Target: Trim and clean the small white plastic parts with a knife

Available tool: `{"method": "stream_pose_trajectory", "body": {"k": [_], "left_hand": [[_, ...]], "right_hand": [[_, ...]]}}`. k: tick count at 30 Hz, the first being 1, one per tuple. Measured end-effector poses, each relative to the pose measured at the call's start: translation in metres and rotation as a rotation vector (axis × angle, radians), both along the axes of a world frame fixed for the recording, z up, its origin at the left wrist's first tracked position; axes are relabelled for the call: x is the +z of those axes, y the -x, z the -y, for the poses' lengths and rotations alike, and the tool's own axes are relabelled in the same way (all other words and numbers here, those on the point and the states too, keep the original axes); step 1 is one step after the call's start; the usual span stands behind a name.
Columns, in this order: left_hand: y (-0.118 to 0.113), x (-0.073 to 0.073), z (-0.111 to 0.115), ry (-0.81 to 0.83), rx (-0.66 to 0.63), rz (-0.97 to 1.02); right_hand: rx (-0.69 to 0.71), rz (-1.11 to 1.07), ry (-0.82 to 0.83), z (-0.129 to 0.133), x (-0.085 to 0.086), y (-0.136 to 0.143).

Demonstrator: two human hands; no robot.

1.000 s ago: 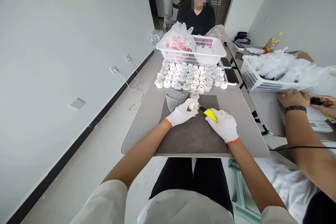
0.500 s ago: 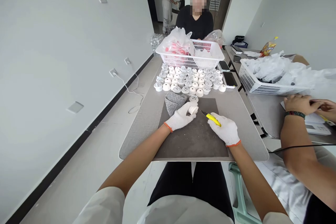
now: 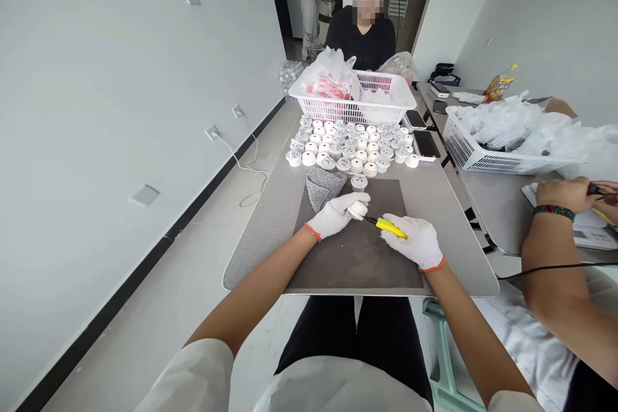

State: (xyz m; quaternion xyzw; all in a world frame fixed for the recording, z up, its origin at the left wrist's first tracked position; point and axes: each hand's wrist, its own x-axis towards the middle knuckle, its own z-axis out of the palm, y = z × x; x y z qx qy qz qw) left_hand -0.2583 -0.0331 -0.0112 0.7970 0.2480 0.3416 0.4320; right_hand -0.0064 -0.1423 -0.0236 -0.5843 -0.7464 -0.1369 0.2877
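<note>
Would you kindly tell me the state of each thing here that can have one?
White-gloved left hand: holding round white plastic piece
White-gloved right hand: gripping yellow-handled knife
Knife: blade exposed
White slatted plastic baskets: open-topped, loaded
Fuzzy grey cloth: folded
Rectangular black-fronted phone: screen dark

Both forearms reach forward, each hand (left (image 3: 344,214), right (image 3: 410,238)) gloved, fingers curled.

**One tool, dozens of pieces**

I count one yellow-handled, dark-tipped tool (image 3: 392,228), one folded grey cloth (image 3: 323,188), one flat dark rectangular mat (image 3: 357,264), two white slatted plastic baskets (image 3: 328,107) and two grey flat-topped tables (image 3: 255,241). The small round white plastic pieces (image 3: 369,169) number dozens, too crowded to count exactly.
</note>
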Motion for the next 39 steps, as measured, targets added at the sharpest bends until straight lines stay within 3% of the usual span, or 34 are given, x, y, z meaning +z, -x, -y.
{"method": "stream_pose_trajectory", "body": {"k": [6, 11, 15, 19, 24, 29, 39], "left_hand": [[-0.002, -0.006, 0.0, 0.226, -0.047, 0.049], [0.0, -0.017, -0.002, 0.31, -0.077, 0.058], [-0.002, -0.013, -0.002, 0.209, -0.02, 0.093], [-0.003, 0.008, 0.006, -0.023, 0.089, -0.011], [0.0, 0.025, 0.015, 0.074, 0.13, -0.111], [0.0, 0.026, 0.015, 0.167, 0.169, -0.173], [-0.001, 0.02, 0.012, 0.041, 0.162, -0.142]], "right_hand": [[-0.05, -0.005, -0.087, -0.004, -0.004, 0.002], [-0.038, -0.001, -0.01, -0.004, -0.004, 0.001], [-0.076, -0.061, -0.026, -0.004, -0.001, 0.004], [-0.028, -0.064, 0.048, -0.002, 0.006, 0.01], [-0.106, 0.006, 0.117, 0.004, 0.019, 0.018], [-0.099, 0.043, 0.122, 0.007, 0.025, 0.022], [-0.193, 0.06, 0.115, 0.005, 0.022, 0.02]]}}
